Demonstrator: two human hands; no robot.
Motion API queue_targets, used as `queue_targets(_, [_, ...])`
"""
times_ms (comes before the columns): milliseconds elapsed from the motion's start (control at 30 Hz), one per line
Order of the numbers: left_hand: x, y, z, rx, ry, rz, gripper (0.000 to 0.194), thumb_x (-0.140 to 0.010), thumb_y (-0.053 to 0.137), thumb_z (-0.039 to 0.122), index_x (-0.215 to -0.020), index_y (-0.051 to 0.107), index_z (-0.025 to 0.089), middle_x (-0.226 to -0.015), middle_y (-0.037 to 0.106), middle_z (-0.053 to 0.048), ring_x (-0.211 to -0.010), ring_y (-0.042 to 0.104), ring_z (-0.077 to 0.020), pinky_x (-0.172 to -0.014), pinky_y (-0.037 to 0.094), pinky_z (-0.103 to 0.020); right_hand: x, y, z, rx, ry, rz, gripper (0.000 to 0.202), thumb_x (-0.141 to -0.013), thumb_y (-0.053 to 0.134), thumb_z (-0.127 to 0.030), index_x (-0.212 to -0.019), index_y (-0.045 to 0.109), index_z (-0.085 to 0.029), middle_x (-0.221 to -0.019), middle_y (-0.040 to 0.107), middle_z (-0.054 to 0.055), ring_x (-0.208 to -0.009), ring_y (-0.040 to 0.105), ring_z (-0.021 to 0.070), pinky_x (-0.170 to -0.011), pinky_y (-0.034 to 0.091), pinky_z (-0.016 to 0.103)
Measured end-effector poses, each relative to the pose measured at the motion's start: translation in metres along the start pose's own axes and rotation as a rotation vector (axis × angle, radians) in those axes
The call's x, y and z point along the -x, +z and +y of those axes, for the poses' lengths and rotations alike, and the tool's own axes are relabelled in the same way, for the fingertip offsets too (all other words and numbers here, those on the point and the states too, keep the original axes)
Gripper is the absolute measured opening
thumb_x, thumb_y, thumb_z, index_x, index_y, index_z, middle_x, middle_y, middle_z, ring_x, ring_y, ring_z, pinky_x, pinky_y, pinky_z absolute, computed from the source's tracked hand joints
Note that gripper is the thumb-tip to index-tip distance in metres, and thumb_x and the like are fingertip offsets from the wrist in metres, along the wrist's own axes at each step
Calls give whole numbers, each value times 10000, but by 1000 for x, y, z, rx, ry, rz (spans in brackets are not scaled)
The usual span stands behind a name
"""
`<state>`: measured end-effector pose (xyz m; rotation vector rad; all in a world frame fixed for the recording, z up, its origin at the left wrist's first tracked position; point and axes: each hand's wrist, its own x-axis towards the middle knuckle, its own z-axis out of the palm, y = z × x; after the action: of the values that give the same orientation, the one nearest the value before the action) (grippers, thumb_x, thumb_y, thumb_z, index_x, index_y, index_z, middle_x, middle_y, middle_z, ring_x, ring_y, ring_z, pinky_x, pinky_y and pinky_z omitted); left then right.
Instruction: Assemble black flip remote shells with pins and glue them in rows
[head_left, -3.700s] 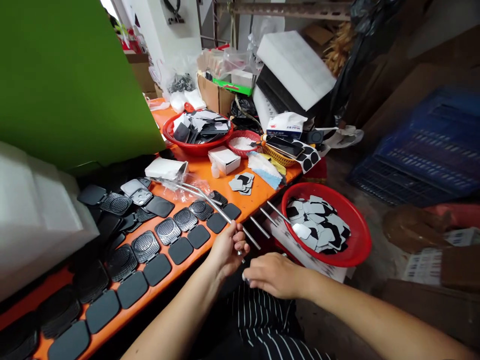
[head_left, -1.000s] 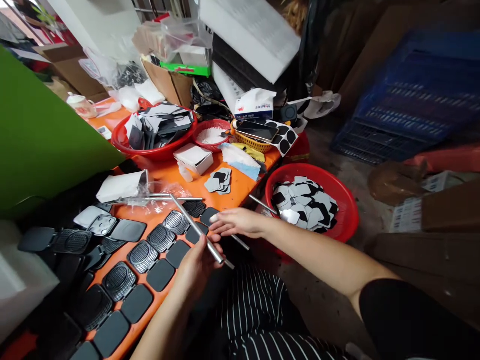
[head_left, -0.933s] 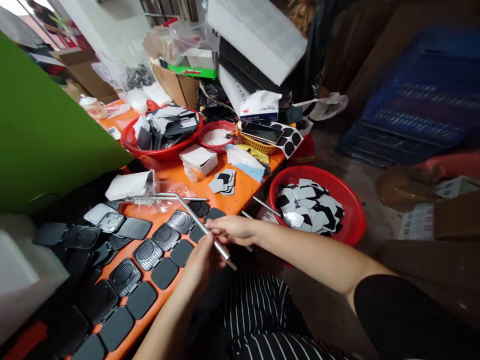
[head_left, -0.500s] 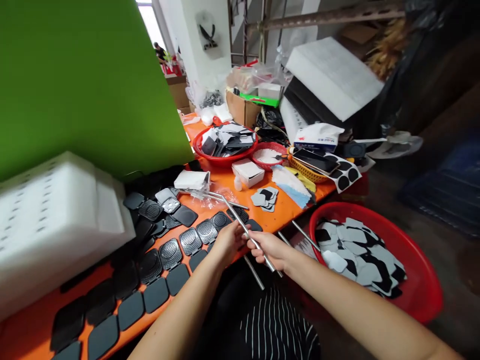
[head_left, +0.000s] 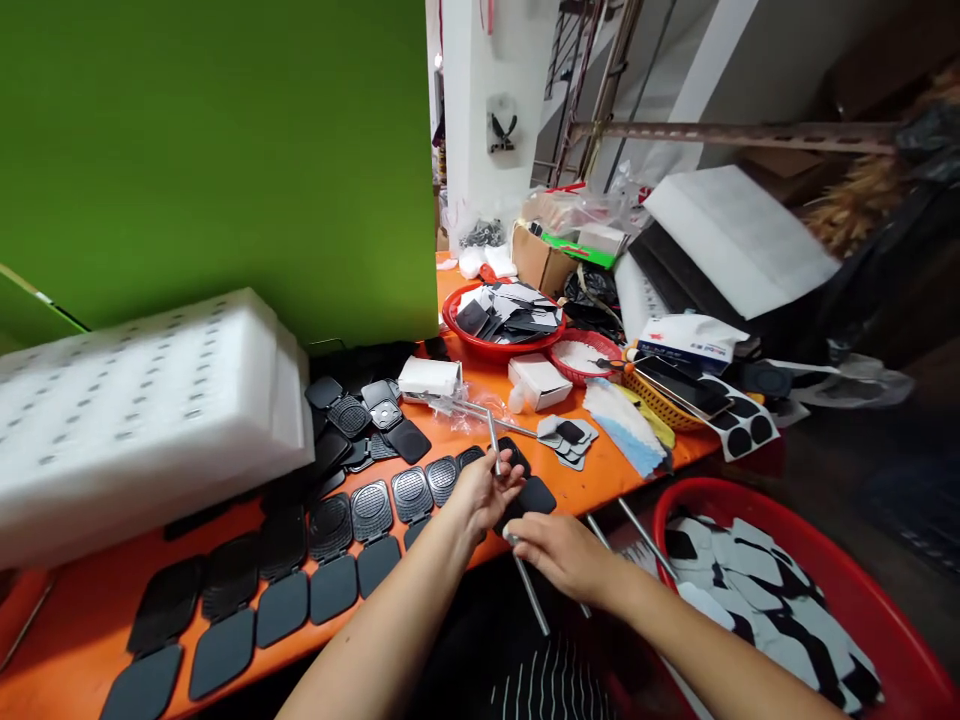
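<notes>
My left hand [head_left: 491, 498] is above the front edge of the orange table, its fingers curled around a thin silver metal rod [head_left: 493, 436] that points up and away. Just below and to the right, my right hand [head_left: 574, 562] has thumb and fingers closed on a small whitish piece [head_left: 511, 535], too small to name. Beneath the hands, another metal rod [head_left: 533, 600] slants down past the table edge. Rows of black hinged plates [head_left: 372, 511] with ringed, ridged faces lie to the left of my left hand.
A red basin [head_left: 911, 640] of grey and black flat pads stands at the right. On the orange table [head_left: 574, 487] are a red bowl [head_left: 495, 347], a white box [head_left: 540, 380], a yellow basket [head_left: 660, 405] and a perforated white foam block [head_left: 150, 400]. A green panel [head_left: 225, 150] rises behind.
The view has swung, shifting the table contents rightward and down. My right hand has come off the rod, which now stands steeper in my left hand.
</notes>
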<state>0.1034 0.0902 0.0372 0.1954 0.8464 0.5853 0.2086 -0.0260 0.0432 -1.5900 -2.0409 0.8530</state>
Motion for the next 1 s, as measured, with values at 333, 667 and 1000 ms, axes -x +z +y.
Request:
queue_targets(333, [-10,-4,9,38,-151,-85,195,-919,364,113,-844,543,124,-573,508,19,-423,510,-53,-450,483,-153,94,15,42,-765,830,471,315,-797,458,-513,-808,502,-201,-597,407,-59,-379,252,53,-349,153,176])
queue_targets(667, [-8,-7,2,22,-134,-86,207,-923,340,116,-826,523,123,-552,439,31,-397,440,-50,-393,434,-134,56,39,33,26,766,262,278,-915,356,-235,-838,615,-168,-826,654,77,-798,600,191,-700,413,275])
queue_targets(1000, [-11,-11,-1,11,-115,-61,174,-911,369,108,-843,527,133,-559,450,29,-407,449,-55,-421,457,-150,23,50,39,172,812,230,287,-927,321,-166,-988,598,-119,-1016,645,167,-951,601,253,-786,393,310])
